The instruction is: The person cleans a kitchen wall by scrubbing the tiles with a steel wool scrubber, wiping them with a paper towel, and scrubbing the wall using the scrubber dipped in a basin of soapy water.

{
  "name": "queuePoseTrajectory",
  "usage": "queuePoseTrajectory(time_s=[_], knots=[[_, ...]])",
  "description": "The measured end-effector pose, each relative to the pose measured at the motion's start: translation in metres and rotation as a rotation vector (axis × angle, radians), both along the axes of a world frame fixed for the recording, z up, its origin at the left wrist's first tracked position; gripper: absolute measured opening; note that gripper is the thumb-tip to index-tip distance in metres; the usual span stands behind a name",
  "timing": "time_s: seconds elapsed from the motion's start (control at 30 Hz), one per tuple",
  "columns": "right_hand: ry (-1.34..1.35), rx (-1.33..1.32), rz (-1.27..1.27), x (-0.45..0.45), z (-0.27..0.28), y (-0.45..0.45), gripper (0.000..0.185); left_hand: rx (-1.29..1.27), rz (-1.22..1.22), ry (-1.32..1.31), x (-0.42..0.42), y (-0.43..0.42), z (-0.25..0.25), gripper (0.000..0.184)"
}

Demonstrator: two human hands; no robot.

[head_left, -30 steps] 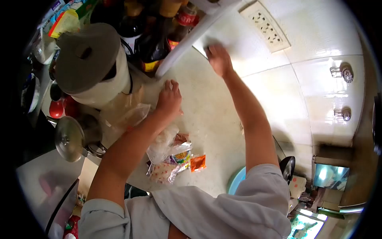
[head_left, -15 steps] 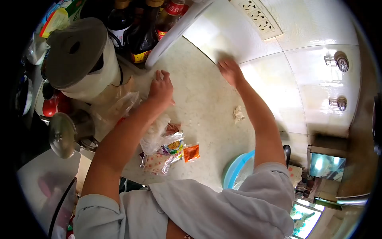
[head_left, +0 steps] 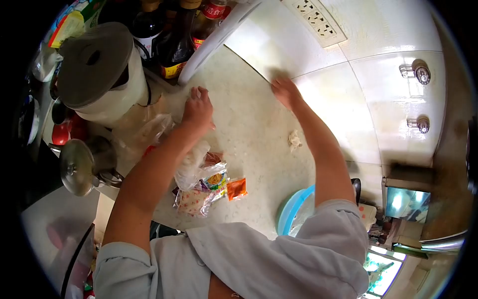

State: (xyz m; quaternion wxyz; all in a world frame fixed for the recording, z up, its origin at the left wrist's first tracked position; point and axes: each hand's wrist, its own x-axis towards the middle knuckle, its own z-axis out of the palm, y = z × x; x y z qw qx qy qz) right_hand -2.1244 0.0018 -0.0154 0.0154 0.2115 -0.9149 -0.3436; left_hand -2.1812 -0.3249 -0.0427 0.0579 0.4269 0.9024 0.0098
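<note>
My left hand (head_left: pixel 197 108) rests on the pale stone counter (head_left: pixel 244 114), its fingers a little bent and apart, the thumb out to the side. Nothing shows in it. Beside its wrist lie a crumpled clear plastic bag (head_left: pixel 191 167) and several food packets (head_left: pixel 194 202), with an orange sachet (head_left: pixel 236 189) at their edge. My right hand (head_left: pixel 286 93) is at the back of the counter, against the tiled wall (head_left: pixel 323 89). Its fingers look loosely bent, with no object visible in them. Near that forearm lies a crumpled whitish scrap (head_left: pixel 294 140).
On the left stand a white lidded appliance (head_left: pixel 109 99) and a steel pot (head_left: pixel 99 159). Dark sauce bottles (head_left: pixel 177 45) stand behind a white panel (head_left: pixel 214 42). A blue-rimmed basin (head_left: pixel 289 214) sits at the front right. Wall taps (head_left: pixel 420 74) and a socket strip (head_left: pixel 316 22) are on the tiles.
The view has shifted slightly, so most things appear a little further left. Both hands keep nearly the same places on the counter and by the wall.
</note>
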Motion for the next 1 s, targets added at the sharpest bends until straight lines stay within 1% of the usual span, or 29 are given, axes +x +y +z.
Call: queuePoseTrajectory(time_s=[0.03,0.07,0.1,0.17,0.2,0.27,0.3,0.33,0.37,0.43,0.5,0.53,0.57,0.6,0.63,0.67,0.7,0.77,0.83,0.9,0.93,1.0], knots=[[0.115,0.077,0.138,-0.025,0.004,-0.024,0.012,-0.020,0.013,-0.011,0.000,0.001,0.003,0.096],[0.111,0.020,-0.037,-0.062,0.006,-0.053,0.011,-0.028,0.013,-0.007,0.001,0.002,0.001,0.096],[0.145,0.092,-0.042,-0.096,0.013,-0.077,0.012,-0.021,0.013,0.017,0.001,0.003,-0.001,0.095],[0.186,-0.194,0.028,-0.124,0.031,-0.098,0.014,-0.018,0.021,0.050,-0.001,0.002,-0.006,0.094],[0.190,-0.196,0.030,-0.119,0.031,-0.095,0.014,0.022,0.016,0.048,-0.002,0.001,-0.009,0.093],[0.236,-0.080,0.082,-0.085,0.022,-0.066,0.018,0.067,0.005,0.045,-0.004,-0.001,-0.009,0.093],[0.084,0.033,0.014,-0.052,0.024,-0.052,0.012,0.040,0.006,0.017,-0.003,-0.001,-0.006,0.094],[0.138,-0.066,0.171,-0.017,0.004,-0.014,0.014,0.019,0.008,-0.011,-0.003,0.000,-0.004,0.095],[-0.087,0.090,0.020,0.021,0.007,-0.001,0.020,0.034,0.006,-0.014,-0.003,0.001,-0.001,0.095],[-0.286,0.035,-0.322,0.054,0.024,0.003,0.022,-0.026,0.020,-0.026,-0.003,0.002,0.001,0.096],[0.048,0.296,0.077,0.033,0.028,0.011,0.022,-0.031,0.024,-0.032,-0.001,0.000,0.002,0.096],[0.232,0.063,0.197,-0.003,0.051,-0.019,0.016,-0.032,0.026,-0.037,-0.001,0.002,0.003,0.097],[0.281,0.029,0.161,-0.037,0.059,-0.035,0.016,-0.032,0.026,-0.027,-0.001,0.004,0.004,0.097],[0.374,-0.088,0.232,-0.070,0.073,-0.053,0.015,-0.034,0.039,-0.031,0.000,0.005,0.003,0.098],[0.401,-0.095,0.144,-0.099,0.087,-0.071,0.023,-0.034,0.056,-0.035,0.000,0.005,0.002,0.098],[0.467,-0.105,0.138,-0.118,0.097,-0.081,0.022,-0.034,0.053,-0.024,0.000,0.005,0.000,0.098],[0.429,-0.305,0.070,-0.122,0.100,-0.085,0.019,0.009,0.050,-0.035,0.000,0.003,-0.003,0.100],[0.466,-0.332,0.163,-0.097,0.096,-0.066,0.023,0.059,0.041,-0.039,-0.003,0.000,-0.009,0.102],[0.448,-0.334,-0.039,-0.040,0.091,-0.031,0.028,0.068,0.030,0.002,-0.003,0.001,-0.014,0.105],[0.369,-0.126,-0.043,0.023,0.108,-0.015,0.033,0.053,0.042,0.000,-0.002,0.002,-0.015,0.105],[0.371,-0.117,-0.050,0.034,0.115,-0.011,0.033,0.029,0.062,0.003,-0.001,0.004,-0.011,0.106],[0.282,-0.095,-0.087,0.045,0.122,-0.004,0.032,-0.002,0.057,-0.027,-0.002,0.007,-0.002,0.106]])
